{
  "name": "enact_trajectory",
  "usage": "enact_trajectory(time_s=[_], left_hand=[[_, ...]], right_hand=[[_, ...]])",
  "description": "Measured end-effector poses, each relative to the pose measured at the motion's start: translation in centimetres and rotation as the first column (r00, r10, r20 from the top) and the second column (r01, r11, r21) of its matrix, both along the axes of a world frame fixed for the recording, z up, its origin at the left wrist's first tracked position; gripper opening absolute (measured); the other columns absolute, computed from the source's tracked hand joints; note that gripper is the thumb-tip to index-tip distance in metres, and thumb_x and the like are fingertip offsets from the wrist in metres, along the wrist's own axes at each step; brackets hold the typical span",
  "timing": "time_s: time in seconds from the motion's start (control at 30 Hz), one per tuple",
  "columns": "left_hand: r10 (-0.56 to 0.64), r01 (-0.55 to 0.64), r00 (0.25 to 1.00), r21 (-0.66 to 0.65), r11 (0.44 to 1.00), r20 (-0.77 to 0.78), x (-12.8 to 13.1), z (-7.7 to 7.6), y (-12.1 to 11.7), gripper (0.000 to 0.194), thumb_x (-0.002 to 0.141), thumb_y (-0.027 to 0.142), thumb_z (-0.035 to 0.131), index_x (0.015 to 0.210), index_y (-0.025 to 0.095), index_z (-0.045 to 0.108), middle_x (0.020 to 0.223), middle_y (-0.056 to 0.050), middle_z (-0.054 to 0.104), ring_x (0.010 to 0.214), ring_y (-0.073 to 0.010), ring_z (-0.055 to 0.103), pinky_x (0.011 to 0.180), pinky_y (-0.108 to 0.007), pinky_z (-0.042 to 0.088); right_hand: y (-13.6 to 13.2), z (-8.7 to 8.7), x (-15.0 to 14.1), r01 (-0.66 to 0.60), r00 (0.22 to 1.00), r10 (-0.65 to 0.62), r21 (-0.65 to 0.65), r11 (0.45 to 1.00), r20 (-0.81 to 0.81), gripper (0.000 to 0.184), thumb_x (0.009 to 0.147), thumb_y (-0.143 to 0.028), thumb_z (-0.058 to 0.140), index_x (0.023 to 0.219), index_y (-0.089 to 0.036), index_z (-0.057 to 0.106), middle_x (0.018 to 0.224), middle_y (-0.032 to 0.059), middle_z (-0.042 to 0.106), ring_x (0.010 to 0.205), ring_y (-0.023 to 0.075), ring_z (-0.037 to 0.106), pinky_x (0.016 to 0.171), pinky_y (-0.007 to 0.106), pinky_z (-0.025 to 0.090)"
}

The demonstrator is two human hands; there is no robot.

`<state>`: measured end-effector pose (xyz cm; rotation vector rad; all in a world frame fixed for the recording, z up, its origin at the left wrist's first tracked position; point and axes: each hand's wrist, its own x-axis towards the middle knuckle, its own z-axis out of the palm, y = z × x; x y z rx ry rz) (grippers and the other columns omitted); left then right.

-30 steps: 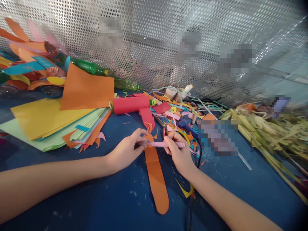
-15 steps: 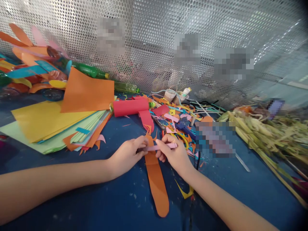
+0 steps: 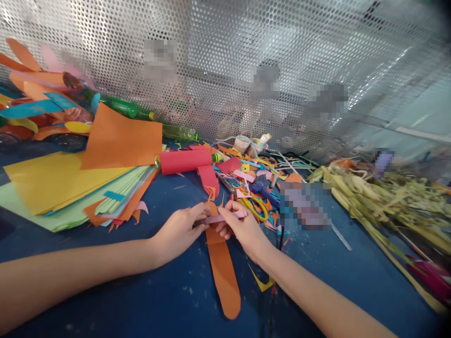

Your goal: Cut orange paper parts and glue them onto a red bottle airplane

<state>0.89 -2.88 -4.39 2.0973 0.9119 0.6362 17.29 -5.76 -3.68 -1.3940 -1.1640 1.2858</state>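
A narrow pink paper strip is stretched between my two hands. My left hand pinches its left end, and my right hand grips it toward the right end. Below the strip, a long orange paper piece with a rounded end lies on the blue table; my hands cover part of its upper end. Just beyond them rests a bottle wrapped in red paper, with a red paper flap jutting toward me.
Stacked coloured paper and an orange sheet lie at left, before green bottles. Paper scraps and yellow-handled scissors are spread right of centre. Dried husks pile at far right. A perforated silver screen stands behind.
The view has shifted slightly, so the table things sit a little further left. Both hands still hold the pink strip over the orange piece, nearly unchanged.
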Motion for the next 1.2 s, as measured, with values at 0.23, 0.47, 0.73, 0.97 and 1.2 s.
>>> enact_trajectory(time_s=[0.23,0.47,0.73,0.97,1.2], left_hand=[[0.118,-0.125,0.976,0.031,0.992,0.181,0.2,-0.8,0.2,0.040,0.079,0.024,0.052,0.117,0.024,0.040,0.119,-0.006,0.053,0.101,-0.0183,0.057,0.089,-0.035,0.046],[0.203,-0.091,0.963,0.493,0.865,-0.179,0.1,-0.7,1.0,0.055,0.078,0.048,0.051,0.120,0.013,0.045,0.112,-0.014,0.049,0.110,-0.0317,0.042,0.095,-0.050,0.037],[0.182,-0.050,0.955,0.477,0.878,-0.234,-0.1,-0.7,1.2,0.057,0.071,0.055,0.057,0.115,0.018,0.052,0.109,-0.011,0.048,0.107,-0.0307,0.042,0.093,-0.047,0.038],[0.095,-0.065,0.992,0.311,0.948,-0.080,-0.4,-0.4,1.7,0.051,0.069,0.035,0.065,0.114,0.021,0.045,0.113,-0.008,0.053,0.111,-0.0290,0.044,0.096,-0.048,0.035],[0.083,-0.023,0.960,-0.219,0.976,0.268,-0.1,0.3,2.3,0.038,0.074,0.023,0.059,0.108,0.020,0.045,0.099,-0.004,0.064,0.089,-0.0191,0.062,0.083,-0.036,0.048]], right_hand=[[0.6,1.9,2.9,0.053,0.952,-0.151,0.343,0.938,0.265,0.021,0.086,-0.040,0.045,0.077,-0.022,0.048,0.046,-0.0066,0.052,0.038,0.0093,0.048,0.040,0.019,0.040],[4.8,0.7,9.4,-0.289,0.479,-0.357,0.528,0.799,0.802,0.033,0.084,-0.028,0.049,0.114,-0.017,0.054,0.120,0.0118,0.054,0.117,0.0241,0.046,0.100,0.039,0.035],[2.7,1.5,7.7,-0.242,0.133,-0.314,0.338,0.910,0.940,0.022,0.086,-0.030,0.046,0.090,-0.014,0.060,0.089,0.0115,0.062,0.088,0.0242,0.060,0.079,0.035,0.046],[0.7,1.2,6.0,-0.174,-0.012,-0.132,0.128,0.976,0.991,0.027,0.083,-0.032,0.048,0.097,-0.011,0.057,0.090,0.0152,0.063,0.086,0.0261,0.061,0.073,0.032,0.045],[1.7,1.2,7.0,-0.036,0.190,-0.053,0.060,0.998,0.980,0.031,0.082,-0.040,0.046,0.089,-0.011,0.057,0.089,0.0172,0.066,0.082,0.0280,0.064,0.069,0.033,0.046]])
